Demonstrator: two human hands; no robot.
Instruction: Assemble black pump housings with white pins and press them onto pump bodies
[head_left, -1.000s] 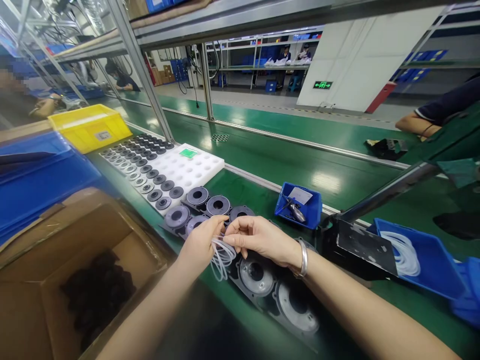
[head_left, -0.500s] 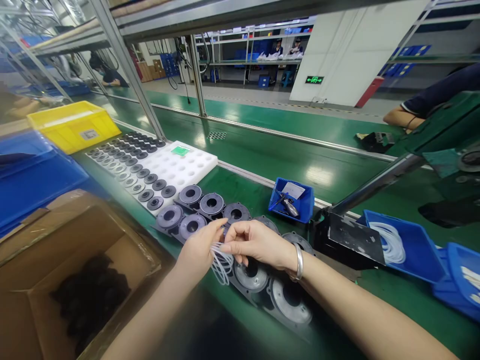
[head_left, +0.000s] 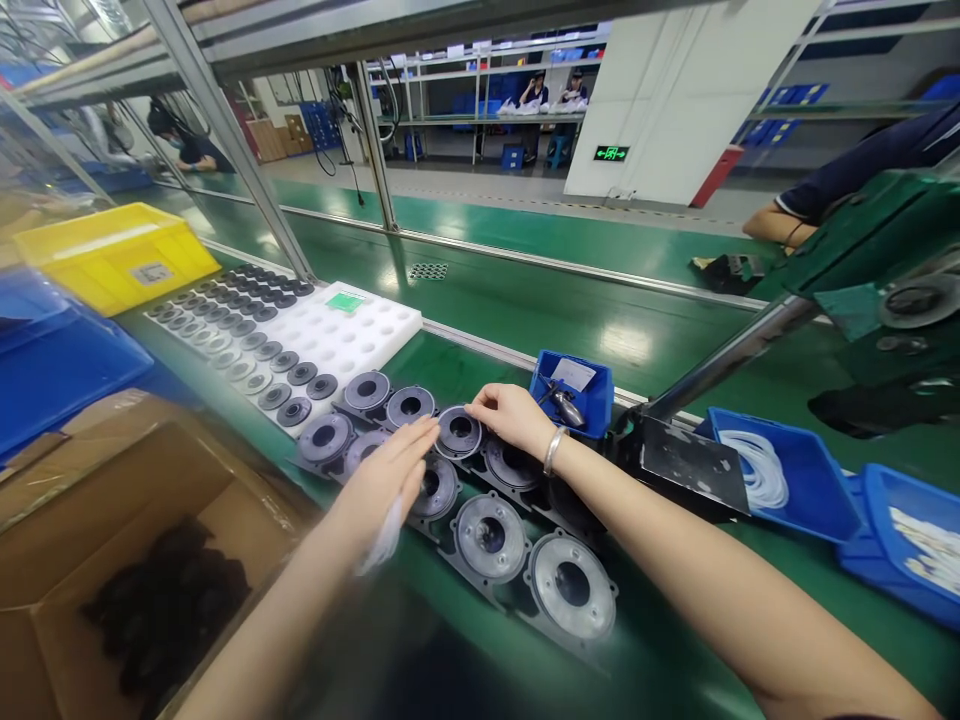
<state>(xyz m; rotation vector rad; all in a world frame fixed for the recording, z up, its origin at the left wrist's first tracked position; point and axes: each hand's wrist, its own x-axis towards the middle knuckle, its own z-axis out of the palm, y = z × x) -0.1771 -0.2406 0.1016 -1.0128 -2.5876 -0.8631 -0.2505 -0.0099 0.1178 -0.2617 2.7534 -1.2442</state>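
Two rows of round grey disc parts [head_left: 487, 530] lie on the green bench in front of me. My right hand [head_left: 508, 412], with a metal bangle on the wrist, rests its pinched fingertips on the rim of one disc [head_left: 459, 432] in the far row. My left hand [head_left: 390, 478] hovers over the near row with fingers stretched forward, and a bunch of thin white rubber rings [head_left: 384, 540] hangs blurred beneath its palm. A white foam tray [head_left: 367, 325] beyond the discs holds several small black round parts.
A cardboard box [head_left: 90, 520] with dark parts stands at the lower left, by a yellow bin [head_left: 112, 255] and blue bins. A small blue bin [head_left: 574, 395] with a tool sits behind my right hand. Another blue bin [head_left: 780, 480] holds white rings. A co-worker's arm [head_left: 780, 220] rests far right.
My hands have separated. The right hand moved forward from the ring bunch to a disc in the far row. The left hand opened its fingers and moved over the near row, rings hanging below.
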